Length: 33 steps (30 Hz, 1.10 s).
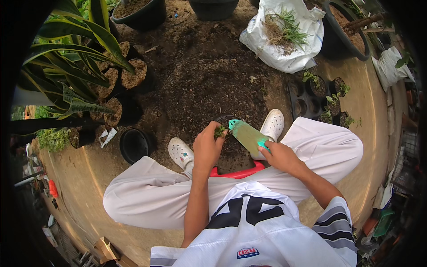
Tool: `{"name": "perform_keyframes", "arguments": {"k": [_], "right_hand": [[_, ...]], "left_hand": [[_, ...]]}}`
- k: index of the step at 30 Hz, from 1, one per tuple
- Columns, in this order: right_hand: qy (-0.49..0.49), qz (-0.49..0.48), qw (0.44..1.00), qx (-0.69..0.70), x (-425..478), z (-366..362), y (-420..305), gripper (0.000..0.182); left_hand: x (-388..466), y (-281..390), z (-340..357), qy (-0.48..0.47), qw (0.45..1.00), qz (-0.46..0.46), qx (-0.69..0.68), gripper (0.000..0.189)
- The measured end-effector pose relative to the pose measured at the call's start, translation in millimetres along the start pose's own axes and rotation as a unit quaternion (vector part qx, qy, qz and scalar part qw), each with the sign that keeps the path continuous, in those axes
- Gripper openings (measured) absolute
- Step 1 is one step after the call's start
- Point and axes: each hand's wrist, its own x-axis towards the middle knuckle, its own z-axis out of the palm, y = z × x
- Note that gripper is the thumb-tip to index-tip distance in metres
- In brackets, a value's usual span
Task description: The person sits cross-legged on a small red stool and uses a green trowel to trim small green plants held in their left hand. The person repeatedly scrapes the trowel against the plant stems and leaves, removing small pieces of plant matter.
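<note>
My left hand (pixel 208 145) pinches a small green seedling (pixel 220 131) at the near side of a round dark plastic pot (pixel 230 117). In my right hand (pixel 283 156) is a green garden trowel (pixel 247 136), its blade soiled and its tip pointing up and left over the pot. Much of the pot is hidden by the trowel and my left hand. Dark loose soil (pixel 203 80) is spread on the ground in front of me. Between my legs shows the edge of a red plastic stool (pixel 238 173).
Snake plants (pixel 80 50) in black pots stand at left, near an empty black pot (pixel 134 145). A white sack (pixel 283 60) topped with uprooted spider plants (pixel 288 28) lies upper right. Below it stands a black tray (pixel 297 105) with potted seedlings. Large dark planters (pixel 213 10) stand at the far side.
</note>
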Motion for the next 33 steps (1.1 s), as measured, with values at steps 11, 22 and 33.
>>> {"name": "perform_keyframes", "arguments": {"k": [11, 22, 33], "right_hand": [[0.098, 0.005, 0.994, 0.038, 6, 23, 0, 0.046], [0.119, 0.016, 0.992, 0.034, 8, 25, -8, 0.043], [0.139, -0.036, 0.989, 0.027, 2, 13, -16, 0.041]], "left_hand": [[-2, 9, -2, -0.002, 0.999, 0.022, 0.032, 0.021], [-9, 10, -2, -0.018, 0.999, 0.026, 0.011, 0.019], [-15, 21, -21, -0.071, 0.997, -0.005, 0.039, 0.053]]}}
